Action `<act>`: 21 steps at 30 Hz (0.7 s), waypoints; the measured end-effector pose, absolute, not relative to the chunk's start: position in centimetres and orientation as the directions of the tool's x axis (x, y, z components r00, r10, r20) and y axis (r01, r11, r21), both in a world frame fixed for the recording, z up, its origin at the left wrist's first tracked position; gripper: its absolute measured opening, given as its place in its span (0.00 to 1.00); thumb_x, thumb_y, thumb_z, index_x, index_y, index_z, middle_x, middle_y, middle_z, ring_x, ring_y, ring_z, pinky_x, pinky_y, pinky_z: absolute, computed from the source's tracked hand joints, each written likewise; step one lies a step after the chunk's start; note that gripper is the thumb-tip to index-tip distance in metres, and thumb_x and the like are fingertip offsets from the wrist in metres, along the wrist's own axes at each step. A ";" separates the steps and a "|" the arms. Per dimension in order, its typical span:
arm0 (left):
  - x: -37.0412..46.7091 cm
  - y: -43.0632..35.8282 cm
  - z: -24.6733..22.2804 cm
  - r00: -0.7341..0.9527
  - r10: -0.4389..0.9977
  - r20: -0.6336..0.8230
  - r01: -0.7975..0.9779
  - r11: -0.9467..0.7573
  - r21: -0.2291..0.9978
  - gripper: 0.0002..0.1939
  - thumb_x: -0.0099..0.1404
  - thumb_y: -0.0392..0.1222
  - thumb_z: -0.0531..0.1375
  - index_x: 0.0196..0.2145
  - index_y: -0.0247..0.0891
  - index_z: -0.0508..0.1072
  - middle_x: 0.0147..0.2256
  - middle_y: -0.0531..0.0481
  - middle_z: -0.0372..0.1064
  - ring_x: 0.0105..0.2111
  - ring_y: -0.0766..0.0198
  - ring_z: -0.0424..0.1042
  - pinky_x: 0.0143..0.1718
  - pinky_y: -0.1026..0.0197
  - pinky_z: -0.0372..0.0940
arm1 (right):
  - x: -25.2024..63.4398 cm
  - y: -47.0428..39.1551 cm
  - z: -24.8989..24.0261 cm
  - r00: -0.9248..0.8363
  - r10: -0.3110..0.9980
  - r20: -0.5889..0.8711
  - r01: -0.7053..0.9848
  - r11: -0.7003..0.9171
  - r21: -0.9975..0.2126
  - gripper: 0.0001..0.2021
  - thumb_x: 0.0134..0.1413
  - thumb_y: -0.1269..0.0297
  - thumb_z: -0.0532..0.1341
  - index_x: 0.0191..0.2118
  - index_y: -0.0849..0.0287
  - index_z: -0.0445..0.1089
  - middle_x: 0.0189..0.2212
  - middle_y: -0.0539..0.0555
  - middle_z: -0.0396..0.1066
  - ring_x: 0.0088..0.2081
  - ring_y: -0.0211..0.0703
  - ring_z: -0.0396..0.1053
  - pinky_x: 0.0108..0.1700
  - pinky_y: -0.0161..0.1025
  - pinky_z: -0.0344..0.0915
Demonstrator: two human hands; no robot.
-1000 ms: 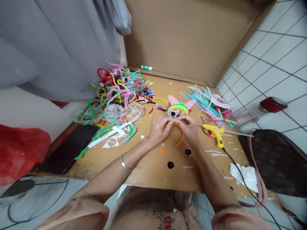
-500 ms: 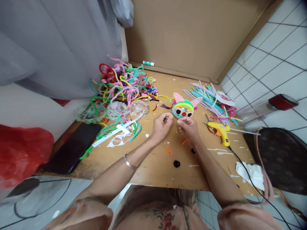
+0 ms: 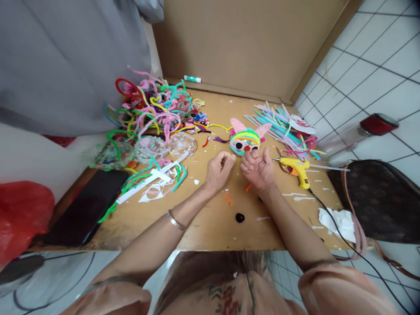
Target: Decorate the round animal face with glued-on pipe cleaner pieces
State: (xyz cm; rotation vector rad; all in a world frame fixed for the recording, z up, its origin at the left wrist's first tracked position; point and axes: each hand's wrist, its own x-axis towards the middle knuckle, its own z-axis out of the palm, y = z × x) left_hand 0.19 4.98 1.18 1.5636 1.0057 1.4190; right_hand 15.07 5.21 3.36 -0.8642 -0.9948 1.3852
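Note:
My left hand is over the table with its fingers curled into a pinch; whatever lies between the fingertips is too small to make out. Beside it, my right hand is turned partly palm up, fingers loosely curled and thumb apart, holding nothing visible. Just beyond both hands lies a round colourful animal face with pink ears, black eyes and a red nose; my right fingertips overlap its lower right edge in view. A black button-like piece rests nearer the table's front edge.
A tangled pile of pipe cleaners fills the back left, near a dark phone. To the right are straight pipe cleaners, a yellow glue gun with its cord, a tissue and a brown bag.
My right hand has rolled from a pinch to partly palm up, its thumb now apart. My left hand keeps its curled pose. The whole view has shifted slightly.

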 end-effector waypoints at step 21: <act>0.5 7.0 -1.9 0.009 0.946 0.324 0.076 -0.324 0.943 0.05 0.63 0.36 0.56 0.38 0.38 0.67 0.34 0.50 0.71 0.33 0.66 0.70 0.38 0.61 0.67 | 18.0 7.3 1.4 0.690 0.674 0.264 0.007 0.358 -0.934 0.16 0.50 0.47 0.61 0.31 0.53 0.59 0.21 0.43 0.55 0.21 0.34 0.54 0.22 0.33 0.52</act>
